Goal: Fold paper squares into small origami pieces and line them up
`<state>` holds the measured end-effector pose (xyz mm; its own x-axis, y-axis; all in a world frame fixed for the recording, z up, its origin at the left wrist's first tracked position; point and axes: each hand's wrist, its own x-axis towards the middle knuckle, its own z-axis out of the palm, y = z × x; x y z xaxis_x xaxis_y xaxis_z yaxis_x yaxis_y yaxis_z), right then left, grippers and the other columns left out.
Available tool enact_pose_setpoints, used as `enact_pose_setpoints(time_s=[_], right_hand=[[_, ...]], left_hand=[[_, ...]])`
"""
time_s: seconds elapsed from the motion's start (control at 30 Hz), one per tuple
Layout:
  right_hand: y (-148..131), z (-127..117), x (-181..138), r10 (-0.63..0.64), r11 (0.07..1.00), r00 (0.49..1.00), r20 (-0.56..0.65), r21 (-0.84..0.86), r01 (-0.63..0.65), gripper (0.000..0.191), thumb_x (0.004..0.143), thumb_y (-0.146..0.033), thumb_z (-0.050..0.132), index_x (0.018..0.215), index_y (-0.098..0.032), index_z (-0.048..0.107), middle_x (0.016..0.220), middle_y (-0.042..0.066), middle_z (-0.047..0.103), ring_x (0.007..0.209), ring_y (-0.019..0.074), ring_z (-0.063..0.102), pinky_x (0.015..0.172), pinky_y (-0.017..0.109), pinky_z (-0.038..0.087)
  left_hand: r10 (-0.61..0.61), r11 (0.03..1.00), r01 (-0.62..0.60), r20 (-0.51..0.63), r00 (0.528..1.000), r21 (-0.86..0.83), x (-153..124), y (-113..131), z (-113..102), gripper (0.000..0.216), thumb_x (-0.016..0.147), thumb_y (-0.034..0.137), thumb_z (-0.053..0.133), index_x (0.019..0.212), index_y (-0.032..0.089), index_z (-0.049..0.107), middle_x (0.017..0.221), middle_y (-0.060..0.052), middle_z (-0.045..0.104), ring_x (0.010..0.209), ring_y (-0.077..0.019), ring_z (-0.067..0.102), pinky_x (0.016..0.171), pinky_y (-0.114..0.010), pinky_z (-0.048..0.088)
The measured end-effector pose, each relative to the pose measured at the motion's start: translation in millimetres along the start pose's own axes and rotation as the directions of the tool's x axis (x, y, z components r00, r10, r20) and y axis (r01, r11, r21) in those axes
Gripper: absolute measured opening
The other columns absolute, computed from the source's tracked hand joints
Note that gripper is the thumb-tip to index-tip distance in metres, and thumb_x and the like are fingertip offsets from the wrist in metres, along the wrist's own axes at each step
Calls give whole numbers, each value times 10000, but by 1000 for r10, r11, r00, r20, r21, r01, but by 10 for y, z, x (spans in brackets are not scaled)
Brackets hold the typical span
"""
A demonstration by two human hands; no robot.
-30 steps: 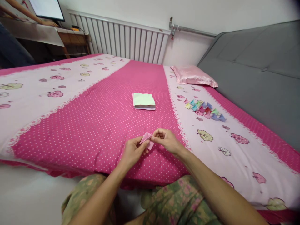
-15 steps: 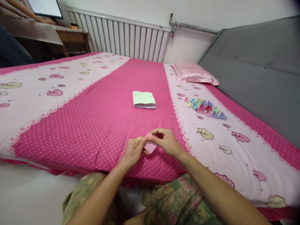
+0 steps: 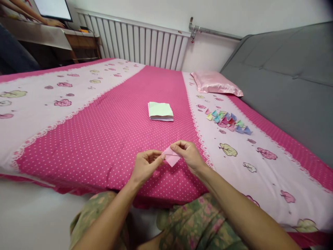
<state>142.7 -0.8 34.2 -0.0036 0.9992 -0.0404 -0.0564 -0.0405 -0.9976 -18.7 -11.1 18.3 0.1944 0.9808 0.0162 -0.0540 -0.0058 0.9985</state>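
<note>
A small folded square of pink paper (image 3: 172, 158) is held corner-up above the near part of the bed, with a crease line across it. My left hand (image 3: 147, 165) pinches its left corner between thumb and fingers. At the upper right edge, my right hand (image 3: 189, 154) grips the paper with thumb and forefinger. Beyond the hands lies a stack of square paper sheets (image 3: 160, 110), pale green on top. Several small folded paper pieces (image 3: 229, 121) in mixed colours sit together on the bed to the right.
The bed's dotted pink sheet (image 3: 109, 128) spreads under everything. A pink satin pillow (image 3: 215, 83) rests near the grey headboard (image 3: 283, 66). Behind the bed is a white radiator (image 3: 135, 41). At the far left, another person's hand (image 3: 54, 23) rests on a desk by a monitor (image 3: 53, 8).
The hands have moved slightly apart. The pink paper has shifted a little right and shows more of its face, with the left fingers now only at its left corner.
</note>
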Motion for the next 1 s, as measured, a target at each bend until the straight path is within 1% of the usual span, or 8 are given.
enact_pose_setpoints(time_s=[0.13, 0.23, 0.47, 0.6, 0.7, 0.77, 0.87, 1.0], right_hand=[[-15, 14, -18, -33, 999, 999, 34, -14, 34, 231, 615, -365, 696, 660, -148, 630, 616, 2, 596, 556, 103, 511, 531, 227, 405], [-35, 22, -33, -47, 999, 998, 50, -9, 48, 217, 615, -349, 700, 643, -147, 627, 600, -5, 590, 544, 96, 503, 530, 224, 400], [-47, 40, -54, 36, 995, 992, 118, 90, -47, 234, 626, -358, 701, 669, -140, 626, 606, -11, 588, 533, 84, 505, 522, 211, 402], [-28, 43, -54, -45, 999, 989, 143, -13, 47, 201, 646, -336, 693, 659, -143, 641, 615, 0, 614, 550, 93, 528, 535, 216, 412], [-23, 51, -61, -77, 990, 976, 202, -97, 98, 194, 662, -337, 681, 674, -144, 660, 643, 21, 645, 577, 113, 561, 555, 234, 436], [-21, 57, -67, -80, 989, 975, 209, -104, 103, 205, 654, -343, 686, 714, -147, 674, 679, 31, 664, 606, 126, 585, 580, 247, 455], [-11, 58, -75, -75, 989, 975, 209, -108, 99, 242, 607, -332, 725, 753, -144, 677, 700, 33, 672, 613, 135, 597, 571, 243, 458], [-7, 46, -79, -107, 973, 981, 159, -186, 136, 222, 597, -322, 735, 641, -123, 647, 573, 10, 616, 505, 107, 535, 474, 211, 393]], left_hand=[[-19, 999, 20, -45, 999, 37, -2, 6, 35, 231, 661, 355, 667, 645, 126, 641, 544, -19, 640, 476, -106, 559, 494, -209, 436], [9, 1000, -9, -7, 1000, 26, 0, 0, 28, 193, 686, 321, 652, 665, 130, 639, 548, -10, 628, 497, -97, 551, 501, -197, 422], [81, 995, -78, 54, 995, -55, -16, -2, -14, 157, 709, 291, 637, 683, 136, 630, 585, 0, 606, 537, -86, 535, 543, -196, 426], [46, 999, -48, 93, 995, 24, -12, -32, 6, 181, 706, 313, 636, 735, 135, 640, 630, -14, 619, 532, -89, 531, 502, -193, 409], [23, 997, -32, 134, 991, 66, 0, -52, 24, 213, 701, 343, 634, 672, 132, 639, 572, -2, 593, 489, -79, 496, 466, -187, 378], [12, 998, -19, 117, 993, 56, 10, -59, 28, 248, 689, 363, 642, 605, 130, 623, 514, 10, 561, 457, -71, 467, 449, -185, 353], [7, 1000, -7, 12, 1000, 4, 23, -60, 23, 277, 678, 378, 651, 561, 130, 607, 484, 10, 554, 429, -66, 449, 436, -188, 331], [-11, 998, 9, -26, 1000, -62, 31, -46, 10, 257, 693, 366, 644, 596, 128, 634, 521, -12, 595, 456, -77, 484, 458, -195, 347]])
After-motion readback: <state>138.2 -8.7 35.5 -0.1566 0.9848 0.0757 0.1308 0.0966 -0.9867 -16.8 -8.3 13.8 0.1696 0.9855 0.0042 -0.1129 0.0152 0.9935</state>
